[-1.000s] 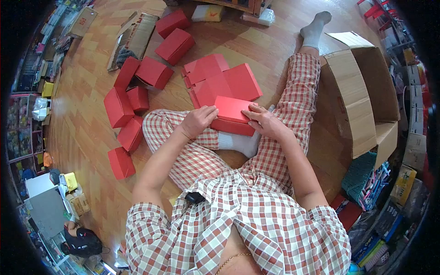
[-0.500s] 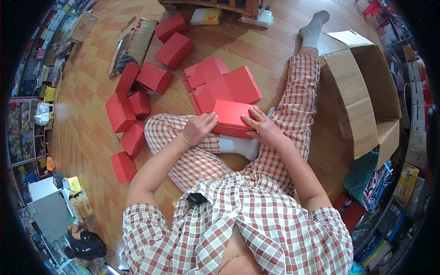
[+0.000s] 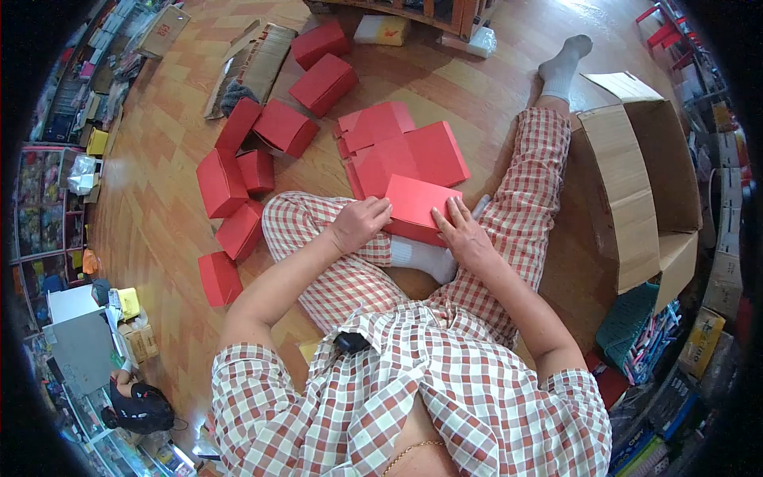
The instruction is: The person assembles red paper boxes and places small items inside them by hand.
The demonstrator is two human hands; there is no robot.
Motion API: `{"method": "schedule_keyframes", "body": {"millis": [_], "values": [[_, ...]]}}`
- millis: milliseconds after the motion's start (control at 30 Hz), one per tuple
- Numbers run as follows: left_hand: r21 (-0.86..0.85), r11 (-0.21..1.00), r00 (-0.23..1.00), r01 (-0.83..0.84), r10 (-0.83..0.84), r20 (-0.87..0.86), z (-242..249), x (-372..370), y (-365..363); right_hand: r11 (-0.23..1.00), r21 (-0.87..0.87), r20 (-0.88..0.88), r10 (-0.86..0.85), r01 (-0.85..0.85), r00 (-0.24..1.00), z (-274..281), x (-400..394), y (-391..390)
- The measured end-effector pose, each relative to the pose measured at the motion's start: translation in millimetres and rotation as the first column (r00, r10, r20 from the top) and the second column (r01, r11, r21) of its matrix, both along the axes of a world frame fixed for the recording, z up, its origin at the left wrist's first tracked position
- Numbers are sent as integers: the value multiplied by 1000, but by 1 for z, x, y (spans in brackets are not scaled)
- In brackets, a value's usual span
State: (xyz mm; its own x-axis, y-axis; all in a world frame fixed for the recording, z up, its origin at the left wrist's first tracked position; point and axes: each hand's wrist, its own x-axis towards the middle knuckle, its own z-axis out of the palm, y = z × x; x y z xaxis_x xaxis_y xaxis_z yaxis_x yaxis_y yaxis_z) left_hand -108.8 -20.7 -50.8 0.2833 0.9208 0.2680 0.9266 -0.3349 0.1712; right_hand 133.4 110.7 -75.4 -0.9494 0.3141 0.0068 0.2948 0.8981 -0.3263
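Note:
A closed red box (image 3: 421,200) rests over my folded leg and socked foot. My left hand (image 3: 360,225) lies against the box's left end, its fingers close together at the edge. On the right part of the lid, my right hand (image 3: 465,235) has its fingertips spread, with its palm off the near right corner. Just beyond the box, flat unfolded red card sheets (image 3: 389,155) lie on the floor. Several folded red boxes (image 3: 221,184) form a curved row to the left.
A large open cardboard carton (image 3: 624,191) stands at the right, near a green basket (image 3: 628,322) of pens. Flattened cardboard (image 3: 254,67) lies at the upper left. Wooden furniture (image 3: 445,14) is at the top. Another person (image 3: 141,407) is at the lower left.
The whole view has shifted, so most things appear farther right. My right hand's fingers sit a little differently on the lid; the box stays between my hands.

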Motion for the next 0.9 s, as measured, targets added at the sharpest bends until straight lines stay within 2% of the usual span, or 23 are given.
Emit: {"method": "schedule_keyframes", "body": {"millis": [33, 67, 133, 267, 333, 367, 433, 500, 567, 633, 700, 767, 800, 833, 900], "values": [[-13, 999, 997, -30, 31, 68, -1, 1, 1, 1000, -8, -24, -12, 12, 1000, -2, 0, 1], [-12, 1000, 997, -29, 30, 65, 0, 2, 2, 1000, -7, -26, -13, 13, 1000, -1, 0, 2], [-8, 995, 972, -103, 102, 213, 3, 5, 4, 994, -103, -35, -51, 47, 998, 0, -2, 2], [-7, 992, 956, -126, 124, 265, 4, 5, 4, 993, -113, -130, -58, 44, 990, 1, 0, 5], [18, 991, 954, -130, 120, 273, 6, 5, 5, 959, -275, -276, -147, 69, 950, 4, -1, 10], [36, 990, 951, -139, 123, 283, 6, 3, 5, 959, -272, -278, -150, 72, 949, 10, -3, 12], [10, 984, 937, -180, 168, 307, 7, -4, 3, 914, -396, -439, -278, 94, 854, 21, -5, 17], [162, 915, 885, -369, 293, 363, 13, -18, 0, 910, -389, -480, -332, 142, 812, 19, -5, 21], [201, 830, 826, -521, 431, 362, 30, -43, -7, 866, -455, -479, -434, 207, 763, 13, -3, 29], [414, 745, 849, -523, 498, 175, 43, -89, -18, 863, -444, -492, -459, 241, 740, 12, -5, 35], [475, 531, 665, -701, 728, 167, 59, -116, -27, 758, -580, -385, -577, 297, 721, 12, -8, 40], [476, 405, 516, -780, 847, 125, 69, -136, -37, 791, -532, -421, -557, 302, 716, 17, -14, 50], [420, 348, 418, -838, 905, 85, 72, -136, -40, 753, -575, -397, -598, 319, 697, 21, -18, 55], [419, 344, 414, -840, 906, 86, 69, -135, -39, 713, -615, -368, -638, 337, 676, 23, -22, 60], [425, 374, 466, -824, 875, 134, 55, -132, -31, 735, -587, -412, -633, 341, 655, 14, -32, 84]]}}
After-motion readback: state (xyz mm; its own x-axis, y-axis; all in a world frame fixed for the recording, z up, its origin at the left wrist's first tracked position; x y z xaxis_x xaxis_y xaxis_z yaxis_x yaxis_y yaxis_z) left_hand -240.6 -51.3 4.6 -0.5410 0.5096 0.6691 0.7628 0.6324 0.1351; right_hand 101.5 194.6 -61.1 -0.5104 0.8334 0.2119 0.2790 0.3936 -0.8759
